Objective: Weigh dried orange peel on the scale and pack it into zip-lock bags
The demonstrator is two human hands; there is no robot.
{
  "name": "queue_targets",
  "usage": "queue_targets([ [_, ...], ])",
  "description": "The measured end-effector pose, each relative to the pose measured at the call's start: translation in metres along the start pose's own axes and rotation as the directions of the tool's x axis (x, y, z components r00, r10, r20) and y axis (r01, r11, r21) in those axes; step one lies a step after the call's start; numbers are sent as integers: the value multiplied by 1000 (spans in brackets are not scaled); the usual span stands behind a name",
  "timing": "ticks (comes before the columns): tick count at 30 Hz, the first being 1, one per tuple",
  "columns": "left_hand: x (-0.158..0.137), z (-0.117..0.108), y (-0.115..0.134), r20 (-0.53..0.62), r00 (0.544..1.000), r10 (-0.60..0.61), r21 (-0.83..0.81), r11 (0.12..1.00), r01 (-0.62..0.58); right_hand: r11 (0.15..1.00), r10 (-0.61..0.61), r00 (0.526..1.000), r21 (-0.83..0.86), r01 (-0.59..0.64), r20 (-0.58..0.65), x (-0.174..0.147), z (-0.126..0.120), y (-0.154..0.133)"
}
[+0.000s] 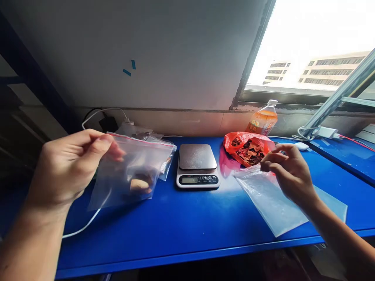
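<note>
My left hand point(88, 160) pinches the top corner of a clear zip bag point(123, 164) with a red seal line. A pale, rounded object point(140, 185) shows through the bag; whether it is inside or behind I cannot tell. My right hand point(290, 171) has its fingers pinched together above a flat, clear plastic bag point(281, 207) on the blue table. Those fingertips are beside an open red plastic bag point(230, 146) of dark, reddish-brown dried slices point(250, 152). Anything between them is hidden. Between my hands stands a digital scale point(197, 162), its plate bare.
A bottle of orange drink point(263, 119) stands behind the red bag, by the window. White cables point(83, 228) and a black adapter point(108, 124) are at the left. A white power adapter point(326, 132) sits near a metal frame point(336, 89) at right. The blue table point(175, 230) ends in front.
</note>
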State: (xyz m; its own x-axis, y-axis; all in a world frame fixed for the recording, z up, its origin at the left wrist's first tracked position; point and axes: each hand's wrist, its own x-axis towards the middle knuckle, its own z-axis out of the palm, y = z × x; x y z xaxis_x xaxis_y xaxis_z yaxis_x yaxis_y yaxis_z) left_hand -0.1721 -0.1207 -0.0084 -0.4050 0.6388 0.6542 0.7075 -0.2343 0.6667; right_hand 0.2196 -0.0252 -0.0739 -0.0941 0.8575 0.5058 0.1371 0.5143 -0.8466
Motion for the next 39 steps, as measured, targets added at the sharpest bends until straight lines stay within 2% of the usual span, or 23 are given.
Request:
queue_targets([
  [2,15,3,-10,11,999,-31,142,989,29,998,22,999,-57,-24,-31,7,-17,4],
  [5,47,8,-19,-25,995,-102,293,950,104,986,19,999,-165,-12,41,16,-33,9],
  [7,72,10,-25,-58,985,-162,341,924,172,972,40,993,-236,-12,114,23,-40,15],
  [10,109,12,-44,-166,968,-187,379,894,238,950,85,981,-310,-27,172,37,-50,30],
  [13,139,19,-76,-25,960,-278,481,839,255,939,111,971,-343,-33,212,54,-55,43],
  [16,152,29,-97,35,955,-293,601,770,214,911,118,935,-412,33,336,66,-55,50],
  [19,143,39,-85,21,968,-251,711,684,162,878,104,879,-459,139,465,69,-53,48],
  [22,112,55,-48,26,981,-194,790,605,99,864,98,856,-470,181,508,67,-60,45],
  [23,99,62,-36,56,986,-155,835,549,39,859,103,860,-481,177,500,66,-65,44],
  [25,71,77,-18,219,967,-127,862,489,-131,850,121,881,-506,145,457,65,-76,44],
  [28,34,92,-12,350,924,-154,835,499,-233,861,161,903,-504,69,399,68,-89,46],
  [30,17,95,-16,396,911,-114,806,520,-285,867,167,911,-497,48,378,71,-89,49],
  [32,7,97,-20,438,898,-45,762,548,-345,844,129,920,-528,94,370,76,-83,55],
  [33,4,98,-22,464,885,-23,739,561,-373,824,117,904,-548,142,411,80,-77,59],
  [35,3,102,-24,530,848,-20,691,589,-418,766,106,864,-595,245,492,91,-66,68],
  [36,3,104,-23,569,822,-30,663,609,-436,720,115,858,-637,275,500,98,-60,74],
  [39,3,114,-17,677,736,-20,553,673,-491,564,139,910,-786,252,391,119,-48,86],
])
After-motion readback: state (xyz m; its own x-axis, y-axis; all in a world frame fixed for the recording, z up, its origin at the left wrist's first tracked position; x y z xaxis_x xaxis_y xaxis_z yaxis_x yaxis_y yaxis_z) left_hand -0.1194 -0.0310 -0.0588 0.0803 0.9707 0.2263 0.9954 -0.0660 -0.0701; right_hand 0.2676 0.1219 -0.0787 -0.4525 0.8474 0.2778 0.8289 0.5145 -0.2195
